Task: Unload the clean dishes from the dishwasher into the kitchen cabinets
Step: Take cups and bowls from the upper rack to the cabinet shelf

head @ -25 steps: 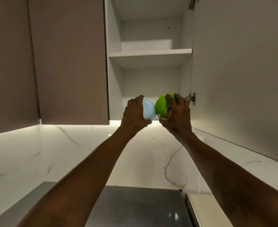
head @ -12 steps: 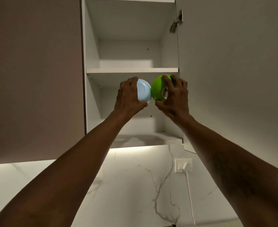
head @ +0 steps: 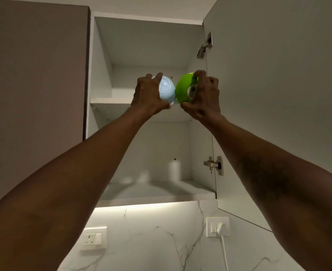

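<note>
Both arms reach up into an open white wall cabinet (head: 100, 79). My left hand (head: 147, 94) grips a pale blue bowl (head: 167, 90) with its underside turned toward me. My right hand (head: 204, 96) grips a green bowl (head: 183, 88), also bottom toward me, with a label on its base. The two bowls are side by side and nearly touching, held just above the front edge of the middle shelf (head: 110, 100).
The cabinet door (head: 278, 94) stands open on the right with two hinges. A closed brown door (head: 36, 94) is on the left. Blurred pale items stand on the lower shelf (head: 157, 190). Below, the marble wall carries a socket (head: 94, 238) and a plugged-in socket (head: 218, 226).
Both hands have risen with the bowls from the lower compartment to the middle shelf level. The view has tilted up, so the cabinet top now shows.
</note>
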`<act>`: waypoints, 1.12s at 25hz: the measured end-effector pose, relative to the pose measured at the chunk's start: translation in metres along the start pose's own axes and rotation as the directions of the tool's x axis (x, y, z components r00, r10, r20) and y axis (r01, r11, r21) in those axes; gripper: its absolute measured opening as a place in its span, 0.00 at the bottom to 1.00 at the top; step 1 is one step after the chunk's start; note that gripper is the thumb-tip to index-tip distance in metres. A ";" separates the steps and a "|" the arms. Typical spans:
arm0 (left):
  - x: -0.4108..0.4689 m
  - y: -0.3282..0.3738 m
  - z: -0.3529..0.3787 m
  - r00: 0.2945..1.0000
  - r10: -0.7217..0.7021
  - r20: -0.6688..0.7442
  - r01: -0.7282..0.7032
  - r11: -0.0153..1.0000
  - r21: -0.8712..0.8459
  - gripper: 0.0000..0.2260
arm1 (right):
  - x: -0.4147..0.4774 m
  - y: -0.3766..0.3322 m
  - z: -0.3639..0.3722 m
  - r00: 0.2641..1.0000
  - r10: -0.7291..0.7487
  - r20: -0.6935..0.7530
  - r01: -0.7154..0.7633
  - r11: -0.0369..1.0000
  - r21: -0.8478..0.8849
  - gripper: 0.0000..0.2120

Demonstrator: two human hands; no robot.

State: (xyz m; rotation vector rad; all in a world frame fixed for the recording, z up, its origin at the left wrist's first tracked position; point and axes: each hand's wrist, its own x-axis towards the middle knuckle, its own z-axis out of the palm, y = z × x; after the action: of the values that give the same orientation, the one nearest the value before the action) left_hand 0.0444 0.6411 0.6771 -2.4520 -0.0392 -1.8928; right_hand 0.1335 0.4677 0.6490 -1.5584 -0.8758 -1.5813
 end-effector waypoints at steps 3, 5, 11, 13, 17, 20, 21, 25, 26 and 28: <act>0.020 0.009 0.004 0.997 -0.036 0.066 0.036 0.999 0.010 0.51 | 0.015 0.014 0.007 0.999 -0.012 0.039 0.012 1.000 0.011 0.38; 0.032 0.013 0.008 0.995 -0.073 0.064 0.076 0.996 -0.041 0.50 | 0.024 0.026 0.014 0.999 -0.012 0.050 0.012 1.000 -0.015 0.39; 0.063 0.011 0.025 0.969 -0.236 0.075 0.243 0.965 -0.099 0.48 | 0.050 0.047 0.044 0.996 -0.039 0.081 0.048 0.992 -0.117 0.41; 0.073 0.006 0.028 0.951 -0.271 0.150 0.281 0.958 -0.049 0.50 | 0.057 0.048 0.048 0.993 -0.051 0.105 0.063 0.990 -0.122 0.40; 0.090 -0.007 0.041 0.922 -0.308 0.236 0.308 0.951 0.036 0.47 | 0.065 0.047 0.054 0.983 -0.078 0.164 0.098 0.988 -0.122 0.32; 0.093 -0.013 0.048 0.904 -0.311 0.293 0.299 0.950 0.088 0.48 | 0.071 0.045 0.063 0.981 -0.027 0.190 0.051 0.991 -0.121 0.27; 0.094 -0.017 0.053 0.902 -0.308 0.301 0.292 0.951 0.100 0.48 | 0.072 0.047 0.068 0.977 0.018 0.214 0.005 0.994 -0.107 0.28; 0.101 -0.029 0.066 0.896 -0.327 0.301 0.304 0.945 0.121 0.48 | 0.072 0.054 0.081 0.950 0.165 0.265 -0.158 0.986 -0.048 0.28; 0.100 -0.030 0.066 0.894 -0.331 0.303 0.309 0.943 0.121 0.48 | 0.074 0.055 0.083 0.947 0.168 0.274 -0.159 0.986 -0.056 0.27; 0.099 -0.029 0.063 0.890 -0.333 0.311 0.308 0.943 0.126 0.47 | 0.078 0.054 0.083 0.936 0.181 0.303 -0.161 0.983 -0.089 0.25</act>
State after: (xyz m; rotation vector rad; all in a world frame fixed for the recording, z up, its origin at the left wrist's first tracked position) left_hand 0.1293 0.6721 0.7577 -2.8205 -0.5495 -1.5115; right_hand 0.2225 0.5098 0.7280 -1.9088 -0.8344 -1.2713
